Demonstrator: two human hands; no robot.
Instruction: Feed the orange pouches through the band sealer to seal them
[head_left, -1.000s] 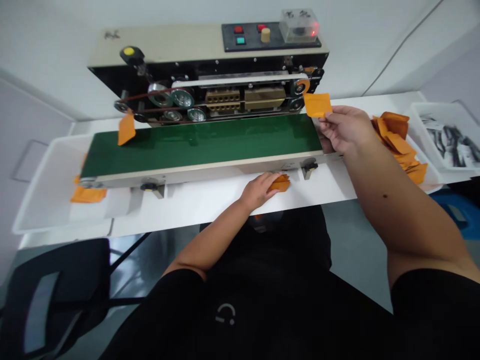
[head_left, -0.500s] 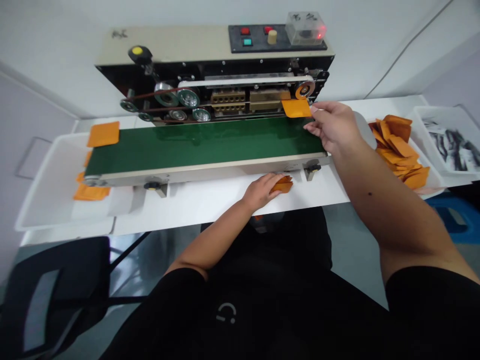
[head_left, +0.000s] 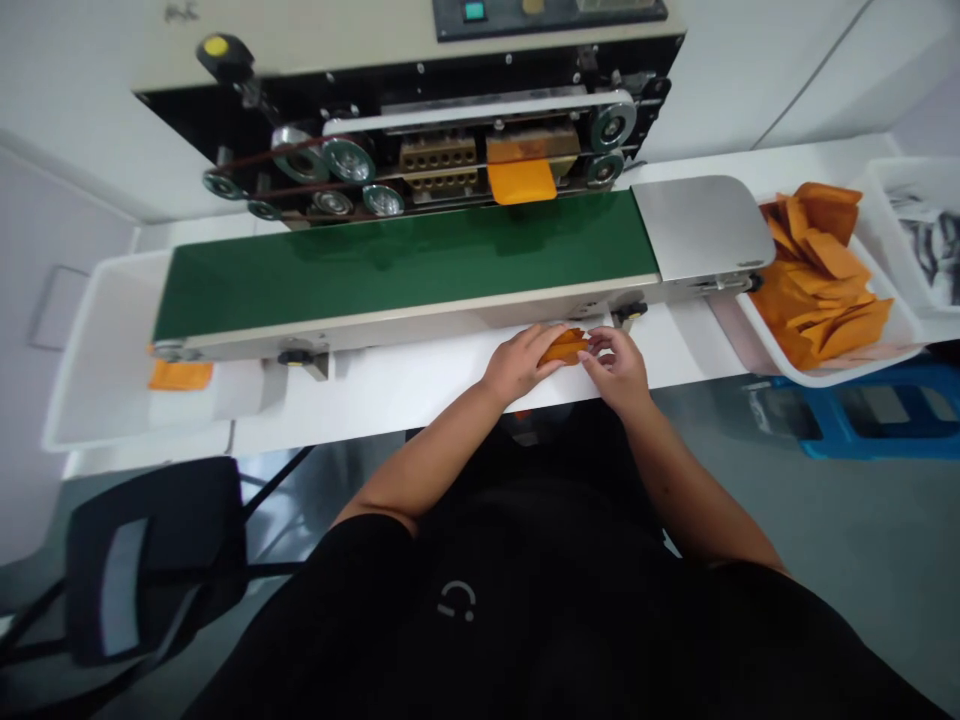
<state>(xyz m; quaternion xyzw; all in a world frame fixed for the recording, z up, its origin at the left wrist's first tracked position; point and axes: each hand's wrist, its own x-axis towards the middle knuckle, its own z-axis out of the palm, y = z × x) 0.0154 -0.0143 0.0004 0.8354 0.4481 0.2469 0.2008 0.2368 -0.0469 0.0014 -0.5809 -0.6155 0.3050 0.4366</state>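
White worktop (head_left: 420, 385): orange packets (head_left: 564, 347) between my left fingers (head_left: 538, 340) and right fingers (head_left: 609, 340).
Left ones pinch the packets; right ones' grip I can't tell. Probably light and bendy, best taken by an edge.

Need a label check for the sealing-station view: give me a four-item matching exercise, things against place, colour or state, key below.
Things
1. left hand
2. conveyor belt
3. single orange packet
4. stool

Descriptions
A. green
B. jutting from the front of the machine
C. blue
D. fingers at the left end of the packet stack

Pairs: 1-D, 2-A, 3-B, 4-C
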